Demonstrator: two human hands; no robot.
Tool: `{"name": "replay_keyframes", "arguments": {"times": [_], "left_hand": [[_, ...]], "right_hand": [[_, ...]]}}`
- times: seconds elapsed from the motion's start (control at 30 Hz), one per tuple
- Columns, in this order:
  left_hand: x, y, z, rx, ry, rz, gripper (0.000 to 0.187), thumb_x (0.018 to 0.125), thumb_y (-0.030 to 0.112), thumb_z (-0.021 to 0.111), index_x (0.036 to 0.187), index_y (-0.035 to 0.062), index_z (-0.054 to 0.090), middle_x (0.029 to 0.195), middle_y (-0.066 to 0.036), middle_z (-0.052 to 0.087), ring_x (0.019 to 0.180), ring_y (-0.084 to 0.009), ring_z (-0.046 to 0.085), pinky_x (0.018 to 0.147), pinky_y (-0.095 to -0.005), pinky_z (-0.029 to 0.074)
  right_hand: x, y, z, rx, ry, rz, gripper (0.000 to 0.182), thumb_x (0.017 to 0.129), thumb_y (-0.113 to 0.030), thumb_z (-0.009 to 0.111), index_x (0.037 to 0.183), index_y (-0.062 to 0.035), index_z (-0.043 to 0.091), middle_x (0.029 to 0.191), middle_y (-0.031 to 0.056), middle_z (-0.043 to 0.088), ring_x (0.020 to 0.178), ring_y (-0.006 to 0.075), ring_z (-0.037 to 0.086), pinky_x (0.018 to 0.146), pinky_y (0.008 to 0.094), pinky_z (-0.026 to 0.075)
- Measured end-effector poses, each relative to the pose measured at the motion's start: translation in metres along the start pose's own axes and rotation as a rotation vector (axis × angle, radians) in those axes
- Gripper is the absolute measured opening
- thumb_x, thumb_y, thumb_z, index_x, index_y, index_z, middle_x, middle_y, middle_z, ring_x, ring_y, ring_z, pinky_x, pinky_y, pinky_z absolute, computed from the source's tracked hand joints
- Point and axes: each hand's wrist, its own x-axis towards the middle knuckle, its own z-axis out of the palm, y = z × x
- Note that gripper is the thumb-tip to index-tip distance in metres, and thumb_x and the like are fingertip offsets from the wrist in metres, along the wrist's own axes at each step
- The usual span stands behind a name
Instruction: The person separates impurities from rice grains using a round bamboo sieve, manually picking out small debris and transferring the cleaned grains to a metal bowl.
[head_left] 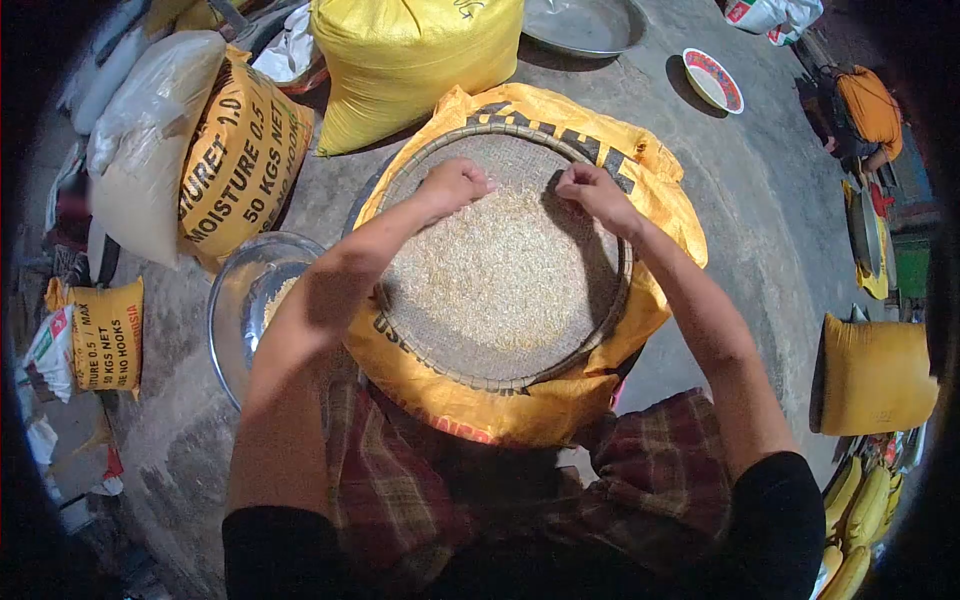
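Observation:
A round woven winnowing tray lies on an orange printed sack in front of my knees. Pale grain covers much of its middle, thinning toward the rim. Over the far left part of the tray is my left hand, its fingers drawn together at the grain's edge. My right hand is at the far right part, thumb and fingertips pinched. Whatever sits between the fingertips of either hand is too small to make out.
A metal basin with some grain stands left of the tray. Full sacks, one yellow and one orange, stand beyond. A patterned bowl and metal pan lie farther off. Another person is at far right, above an orange cushion-like bundle.

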Motion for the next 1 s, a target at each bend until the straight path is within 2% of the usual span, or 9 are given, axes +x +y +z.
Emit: {"name": "replay_keyframes", "arguments": {"times": [0.07,0.17,0.23,0.33,0.47,0.7,0.77,0.83,1.0], "left_hand": [[0.000,-0.008,-0.004,-0.038,-0.079,-0.030,0.023,0.076,0.023,0.067,0.067,0.0057,0.055,0.060,0.000,0.053,0.054,-0.0103,0.048,0.050,-0.0261,0.040],[-0.005,-0.002,-0.011,-0.200,-0.167,-0.169,0.024,0.079,0.023,0.065,0.066,0.0073,0.053,0.057,0.001,0.049,0.049,-0.0072,0.044,0.045,-0.0227,0.036],[-0.008,0.000,-0.013,-0.283,-0.247,-0.265,0.024,0.080,0.024,0.064,0.067,0.0072,0.052,0.056,0.002,0.049,0.048,-0.0072,0.044,0.043,-0.0212,0.037],[-0.011,-0.003,-0.017,-0.366,-0.263,-0.274,0.019,0.081,0.022,0.063,0.076,0.0054,0.054,0.061,0.000,0.051,0.051,-0.0079,0.047,0.046,-0.0203,0.039],[-0.022,-0.007,-0.024,-0.563,-0.122,-0.286,0.016,0.081,0.016,0.061,0.087,0.0029,0.054,0.067,-0.002,0.053,0.056,-0.0081,0.049,0.049,-0.0193,0.040],[-0.042,-0.037,-0.034,-0.311,-0.228,-0.282,0.015,0.078,0.011,0.062,0.089,0.0026,0.058,0.071,-0.004,0.058,0.065,-0.0112,0.055,0.058,-0.0221,0.045],[-0.048,-0.034,-0.028,-0.115,-0.224,-0.234,0.013,0.076,0.013,0.064,0.084,0.0032,0.060,0.069,-0.003,0.058,0.065,-0.0114,0.055,0.059,-0.0229,0.045],[-0.050,-0.038,-0.019,0.218,-0.085,0.092,0.015,0.073,0.017,0.068,0.073,0.0037,0.062,0.065,-0.002,0.058,0.060,-0.0109,0.054,0.055,-0.0249,0.044],[-0.046,-0.034,-0.024,0.195,-0.068,0.027,0.019,0.074,0.021,0.069,0.071,0.0035,0.061,0.066,-0.002,0.059,0.059,-0.0102,0.054,0.055,-0.0265,0.045]], "right_hand": [[-0.008,-0.008,-0.001,0.393,-0.023,0.172,0.006,0.075,-0.002,0.056,0.073,-0.0032,0.051,0.069,0.0031,0.054,0.067,0.0109,0.053,0.058,0.0254,0.046],[-0.002,-0.002,0.005,0.432,-0.087,0.104,0.007,0.075,0.001,0.056,0.073,-0.0029,0.050,0.071,0.0037,0.054,0.066,0.0132,0.055,0.055,0.0260,0.048],[-0.002,-0.012,0.016,0.252,-0.043,0.104,0.006,0.075,-0.003,0.058,0.076,-0.0018,0.052,0.073,0.0052,0.057,0.066,0.0142,0.055,0.058,0.0270,0.047],[0.005,-0.012,0.031,-0.467,0.038,-0.241,0.015,0.073,-0.011,0.064,0.083,-0.0013,0.058,0.073,0.0095,0.060,0.064,0.0199,0.056,0.064,0.0307,0.046],[0.004,-0.012,0.041,-0.499,0.084,-0.282,0.013,0.075,-0.013,0.063,0.077,-0.0010,0.058,0.070,0.0099,0.059,0.063,0.0193,0.055,0.062,0.0299,0.045],[0.006,-0.007,0.019,0.187,-0.037,0.100,0.023,0.082,-0.024,0.062,0.074,-0.0032,0.055,0.066,0.0001,0.053,0.059,0.0073,0.045,0.054,0.0236,0.039],[0.002,-0.012,0.018,0.037,-0.032,0.101,0.022,0.082,-0.023,0.061,0.072,-0.0050,0.054,0.066,-0.0015,0.052,0.058,0.0062,0.044,0.052,0.0225,0.037],[0.000,-0.017,0.023,-0.112,-0.027,0.099,0.021,0.083,-0.022,0.061,0.071,-0.0068,0.053,0.065,-0.0031,0.051,0.058,0.0051,0.044,0.051,0.0214,0.036],[-0.003,-0.031,0.055,0.085,-0.168,0.081,0.020,0.081,-0.016,0.063,0.069,-0.0057,0.050,0.067,0.0000,0.051,0.058,0.0065,0.046,0.052,0.0210,0.039]]}}
